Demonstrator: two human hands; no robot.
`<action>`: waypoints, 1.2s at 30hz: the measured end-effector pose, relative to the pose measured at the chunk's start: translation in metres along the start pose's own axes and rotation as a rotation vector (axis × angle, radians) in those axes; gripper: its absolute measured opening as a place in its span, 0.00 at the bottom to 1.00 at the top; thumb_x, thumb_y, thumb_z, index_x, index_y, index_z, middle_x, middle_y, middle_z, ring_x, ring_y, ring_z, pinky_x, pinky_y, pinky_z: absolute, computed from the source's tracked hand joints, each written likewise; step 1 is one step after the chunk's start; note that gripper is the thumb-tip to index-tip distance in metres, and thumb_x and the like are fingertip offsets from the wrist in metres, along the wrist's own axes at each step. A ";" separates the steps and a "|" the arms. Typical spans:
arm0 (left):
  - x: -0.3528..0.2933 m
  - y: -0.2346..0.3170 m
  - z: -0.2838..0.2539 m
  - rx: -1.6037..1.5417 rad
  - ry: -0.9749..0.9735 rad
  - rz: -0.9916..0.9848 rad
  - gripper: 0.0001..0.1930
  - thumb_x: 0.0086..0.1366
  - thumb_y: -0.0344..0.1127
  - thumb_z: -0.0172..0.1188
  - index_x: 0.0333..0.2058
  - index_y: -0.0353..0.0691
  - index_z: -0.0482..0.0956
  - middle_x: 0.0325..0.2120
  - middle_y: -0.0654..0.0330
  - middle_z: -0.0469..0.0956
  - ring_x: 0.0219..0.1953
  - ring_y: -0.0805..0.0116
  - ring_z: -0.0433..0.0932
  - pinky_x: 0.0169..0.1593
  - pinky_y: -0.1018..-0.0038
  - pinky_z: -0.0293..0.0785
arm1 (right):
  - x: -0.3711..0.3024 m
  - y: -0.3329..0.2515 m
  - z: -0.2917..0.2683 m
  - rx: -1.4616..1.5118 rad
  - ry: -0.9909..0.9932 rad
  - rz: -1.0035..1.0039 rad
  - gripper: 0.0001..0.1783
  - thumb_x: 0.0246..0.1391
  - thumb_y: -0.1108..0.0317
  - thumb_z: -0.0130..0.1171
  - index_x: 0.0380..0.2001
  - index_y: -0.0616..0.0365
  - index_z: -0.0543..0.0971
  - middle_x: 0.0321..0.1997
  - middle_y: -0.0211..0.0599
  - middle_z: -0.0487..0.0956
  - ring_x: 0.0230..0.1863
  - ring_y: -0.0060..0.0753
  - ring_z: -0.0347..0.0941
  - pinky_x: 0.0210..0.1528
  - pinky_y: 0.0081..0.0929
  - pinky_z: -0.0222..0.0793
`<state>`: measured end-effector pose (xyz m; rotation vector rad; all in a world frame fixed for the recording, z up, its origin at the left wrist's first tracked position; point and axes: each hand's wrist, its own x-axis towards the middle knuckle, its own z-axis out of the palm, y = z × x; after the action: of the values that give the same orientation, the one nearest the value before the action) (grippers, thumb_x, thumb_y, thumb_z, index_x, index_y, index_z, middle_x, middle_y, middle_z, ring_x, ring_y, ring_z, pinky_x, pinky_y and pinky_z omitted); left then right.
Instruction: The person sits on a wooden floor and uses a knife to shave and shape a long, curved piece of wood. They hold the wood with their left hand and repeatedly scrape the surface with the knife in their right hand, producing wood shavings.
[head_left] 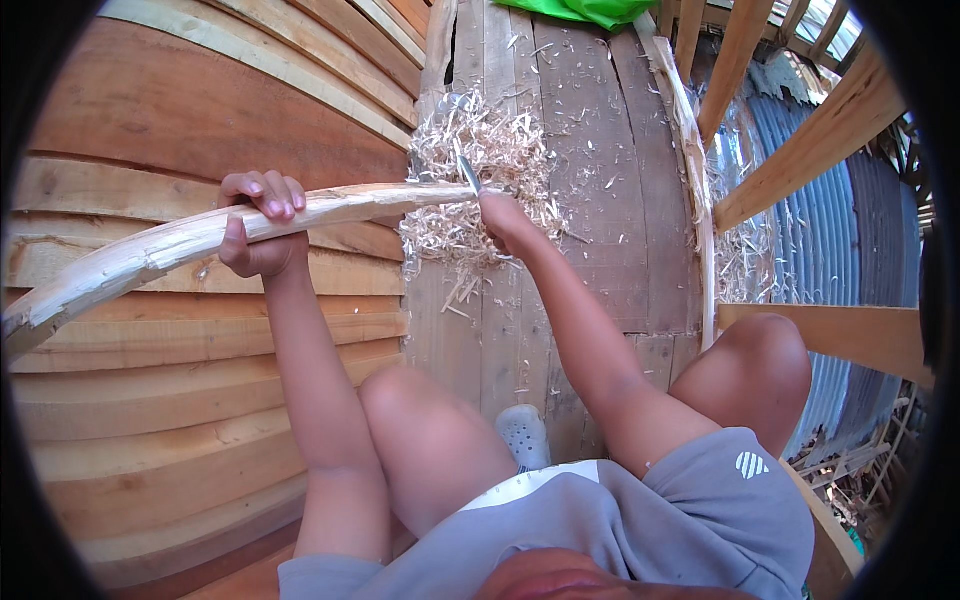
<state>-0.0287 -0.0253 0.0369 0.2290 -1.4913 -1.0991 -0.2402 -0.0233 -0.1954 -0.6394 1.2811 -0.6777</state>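
A long, pale, peeled wooden pole [150, 246] runs from the left edge toward the middle, its thinner end pointing right. My left hand [265, 226] is closed round it from below, fingers over the top and thumb at the near side. At the thin end, my right hand [508, 224] grips a knife whose handle is hidden in the fist. The knife blade [467, 173] points away from me and crosses the pole's end, seemingly touching it. A heap of curled wood shavings [480, 140] lies on the floor below.
A wall of overlapping wooden boards [200, 395] stands close on the left. On the right are a wooden railing [815, 150] and corrugated metal sheets [800, 230]. Plank flooring [600, 150] carries scattered shavings. Something bright green [590, 10] lies at the far end. My grey clog [523, 435] rests between my knees.
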 end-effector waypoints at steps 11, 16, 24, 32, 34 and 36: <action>0.001 -0.003 0.012 0.074 0.066 0.016 0.17 0.58 0.46 0.54 0.36 0.36 0.74 0.20 0.60 0.73 0.22 0.69 0.71 0.30 0.70 0.70 | -0.026 0.002 0.025 0.193 0.023 0.015 0.28 0.67 0.42 0.40 0.18 0.49 0.62 0.12 0.23 0.56 0.09 0.21 0.47 0.14 0.30 0.38; 0.002 -0.005 0.014 0.076 0.087 0.026 0.16 0.58 0.45 0.54 0.35 0.36 0.74 0.20 0.60 0.73 0.22 0.69 0.71 0.30 0.70 0.71 | -0.013 0.000 0.001 0.150 -0.047 0.078 0.29 0.66 0.39 0.39 0.18 0.47 0.61 0.11 0.21 0.53 0.09 0.20 0.42 0.14 0.28 0.35; -0.005 -0.001 0.010 0.088 0.140 0.027 0.16 0.58 0.45 0.53 0.34 0.37 0.74 0.19 0.60 0.73 0.22 0.70 0.71 0.29 0.69 0.71 | -0.017 0.001 0.024 0.049 0.063 -0.039 0.29 0.68 0.42 0.38 0.18 0.50 0.63 0.12 0.24 0.58 0.08 0.22 0.48 0.11 0.30 0.41; -0.004 -0.004 0.025 0.154 0.244 0.037 0.14 0.59 0.45 0.52 0.34 0.39 0.73 0.18 0.61 0.72 0.21 0.70 0.71 0.29 0.69 0.72 | -0.015 0.014 0.036 0.102 0.105 -0.087 0.29 0.68 0.43 0.39 0.17 0.51 0.63 0.11 0.22 0.57 0.08 0.22 0.48 0.12 0.30 0.39; -0.005 -0.009 0.032 0.247 0.444 0.044 0.13 0.60 0.45 0.52 0.32 0.40 0.71 0.17 0.61 0.70 0.20 0.70 0.69 0.28 0.69 0.72 | -0.037 0.001 0.055 0.167 0.093 -0.089 0.29 0.68 0.44 0.39 0.17 0.51 0.63 0.11 0.21 0.57 0.08 0.22 0.47 0.12 0.30 0.39; 0.004 -0.011 0.046 0.315 0.576 0.008 0.14 0.59 0.48 0.52 0.29 0.43 0.73 0.17 0.66 0.67 0.21 0.72 0.67 0.30 0.69 0.68 | -0.007 0.013 0.025 0.073 0.129 -0.208 0.28 0.68 0.44 0.40 0.19 0.51 0.63 0.11 0.21 0.56 0.09 0.22 0.48 0.13 0.30 0.40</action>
<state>-0.0737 -0.0110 0.0388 0.6969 -1.1287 -0.7001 -0.2150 -0.0083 -0.1964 -0.6835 1.3132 -0.9455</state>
